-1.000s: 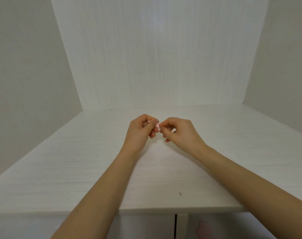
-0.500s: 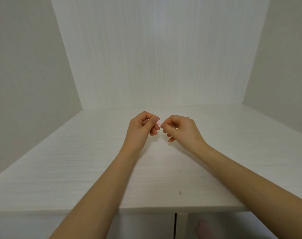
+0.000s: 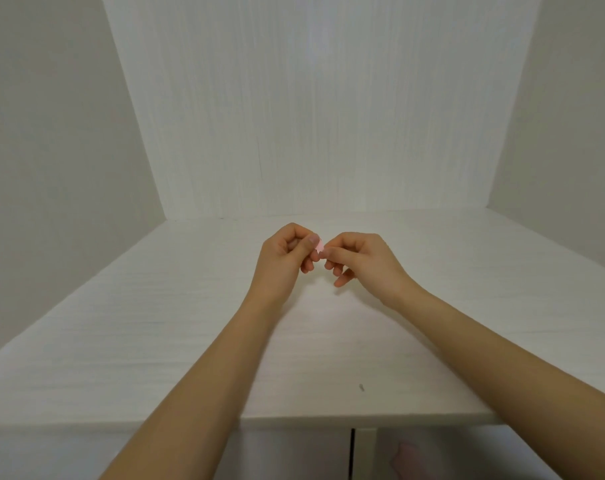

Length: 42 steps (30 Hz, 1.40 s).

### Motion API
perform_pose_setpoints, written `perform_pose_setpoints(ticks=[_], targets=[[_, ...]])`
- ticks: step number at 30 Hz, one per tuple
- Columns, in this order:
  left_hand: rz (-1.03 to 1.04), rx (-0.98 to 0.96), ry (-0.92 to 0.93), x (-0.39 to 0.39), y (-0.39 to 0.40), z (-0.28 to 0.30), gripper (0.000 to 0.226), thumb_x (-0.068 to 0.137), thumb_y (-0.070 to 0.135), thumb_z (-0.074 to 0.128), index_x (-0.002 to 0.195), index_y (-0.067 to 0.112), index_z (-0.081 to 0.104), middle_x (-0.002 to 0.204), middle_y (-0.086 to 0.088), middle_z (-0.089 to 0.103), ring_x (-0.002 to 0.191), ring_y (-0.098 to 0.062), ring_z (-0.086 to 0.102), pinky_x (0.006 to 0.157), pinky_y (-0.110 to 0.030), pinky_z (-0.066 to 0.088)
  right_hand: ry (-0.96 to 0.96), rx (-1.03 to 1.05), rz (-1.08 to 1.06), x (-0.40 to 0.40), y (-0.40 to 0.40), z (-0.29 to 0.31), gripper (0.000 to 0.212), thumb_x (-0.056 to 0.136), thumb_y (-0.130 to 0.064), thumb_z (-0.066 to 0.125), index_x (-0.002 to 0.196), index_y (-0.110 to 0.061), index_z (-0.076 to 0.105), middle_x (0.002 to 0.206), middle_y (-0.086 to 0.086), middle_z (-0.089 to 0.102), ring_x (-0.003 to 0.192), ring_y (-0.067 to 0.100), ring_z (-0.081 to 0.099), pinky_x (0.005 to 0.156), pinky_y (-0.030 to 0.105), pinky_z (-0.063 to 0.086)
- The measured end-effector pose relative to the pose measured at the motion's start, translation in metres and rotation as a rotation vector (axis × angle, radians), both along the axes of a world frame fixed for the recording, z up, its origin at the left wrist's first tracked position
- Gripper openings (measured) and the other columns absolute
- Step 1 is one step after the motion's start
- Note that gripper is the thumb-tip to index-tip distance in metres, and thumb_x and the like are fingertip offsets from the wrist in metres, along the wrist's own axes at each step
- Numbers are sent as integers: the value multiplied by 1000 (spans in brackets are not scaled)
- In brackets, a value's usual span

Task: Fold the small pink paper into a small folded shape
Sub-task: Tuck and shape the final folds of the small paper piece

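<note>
Because only a sliver of the paper (image 3: 318, 246) shows between the fingertips, its exact shape cannot be told; it looks already folded down very small. It is held in the air above the counter (image 3: 155, 323), not resting on it. I judge it nearly weightless and limp where single, stiffer where layers stack, and easy to tear, crush or drop. Smooth paper this small can slide out of a loose pinch, so the hold belongs on the edges beside a crease, with thumb and forefinger pads flat and light pressure.

The left hand (image 3: 287, 258) pinches the paper between thumb and forefinger, its other fingers curled in. The right hand (image 3: 360, 259) meets it from the other side, thumb and forefinger closed on the same scrap, lower fingers hanging loose. The two hands touch at the fingertips. A small dark speck (image 3: 362, 387) lies near the counter's front edge, well apart.
</note>
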State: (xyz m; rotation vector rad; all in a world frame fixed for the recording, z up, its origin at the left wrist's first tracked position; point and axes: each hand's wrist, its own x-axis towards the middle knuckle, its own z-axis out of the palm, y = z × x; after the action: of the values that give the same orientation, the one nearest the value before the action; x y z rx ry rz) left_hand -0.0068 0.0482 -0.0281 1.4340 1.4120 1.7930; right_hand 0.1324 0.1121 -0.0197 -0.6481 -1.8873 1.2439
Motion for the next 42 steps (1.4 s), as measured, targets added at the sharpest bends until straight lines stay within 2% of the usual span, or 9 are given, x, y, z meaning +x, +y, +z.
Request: perform_pose_setpoints(ticks=[3, 7, 11, 14, 21, 28, 34, 39, 42], targets=[[-5, 4, -7, -1, 0, 0, 15, 94, 8, 56, 89, -5, 61, 69, -6, 63, 57, -13, 52, 58, -22, 45, 5, -60, 51, 2, 0, -1, 18, 93, -12, 57, 88, -2, 70, 78, 7, 66, 63, 10, 60, 55, 27, 53], [-25, 7, -13, 1, 0, 0, 15, 92, 8, 58, 89, -5, 64, 71, -9, 62, 58, -13, 52, 58, -23, 45, 13, -31, 19, 0, -1, -2, 21, 91, -23, 62, 81, -6, 69, 79, 8, 65, 64, 10, 61, 55, 26, 53], [-44, -35, -12, -1, 2, -1, 16, 91, 8, 59, 87, -6, 68, 69, -7, 64, 58, -14, 54, 59, -23, 46, 5, -30, -1, 3, 4, 1, 19, 90, -17, 64, 74, -6, 66, 69, 7, 62, 54, 7, 58, 52, 23, 52], [-1, -97, 47, 1, 5, -3, 18, 91, 11, 61, 84, -4, 66, 62, -1, 63, 53, -10, 54, 57, -21, 45, -40, -63, 5, 6, 8, 3, 19, 89, -12, 64, 70, -7, 66, 71, 10, 62, 51, 6, 56, 50, 22, 51], [12, -125, 78, 1, 6, -5, 18, 92, 15, 60, 83, 1, 66, 63, 0, 65, 54, -8, 56, 58, -20, 47, 39, -105, -23, 7, 9, -1, 17, 87, -17, 69, 92, -1, 70, 84, 4, 70, 73, 10, 67, 61, 26, 56], [-20, -145, 66, 4, 7, -5, 18, 91, 15, 62, 85, -2, 66, 62, -1, 63, 54, -8, 55, 57, -19, 45, 32, -35, -61, 5, 12, 0, 12, 89, -6, 61, 77, -6, 64, 73, 4, 61, 58, 5, 57, 56, 20, 50], [-54, -136, 93, 10, 6, -5, 15, 92, 14, 61, 85, 1, 67, 64, -1, 63, 56, -8, 55, 58, -18, 45, 58, -28, -88, 4, 9, -1, 15, 85, -3, 57, 71, -7, 58, 71, 3, 57, 61, 11, 53, 58, 24, 48], [-10, -106, 76, 5, 4, -4, 15, 91, 12, 62, 84, -1, 65, 62, 1, 63, 55, -8, 55, 57, -18, 45, 96, -84, -22, 6, 11, -1, 8, 88, -9, 64, 84, -3, 69, 79, 4, 66, 67, 7, 60, 57, 20, 50], [12, -94, 92, 4, 4, -4, 18, 90, 14, 63, 83, -2, 63, 61, 1, 62, 55, -7, 54, 57, -17, 44, 87, -98, -14, 4, 12, -1, 7, 87, -7, 66, 85, -1, 69, 76, 7, 63, 65, 9, 60, 58, 19, 51]])
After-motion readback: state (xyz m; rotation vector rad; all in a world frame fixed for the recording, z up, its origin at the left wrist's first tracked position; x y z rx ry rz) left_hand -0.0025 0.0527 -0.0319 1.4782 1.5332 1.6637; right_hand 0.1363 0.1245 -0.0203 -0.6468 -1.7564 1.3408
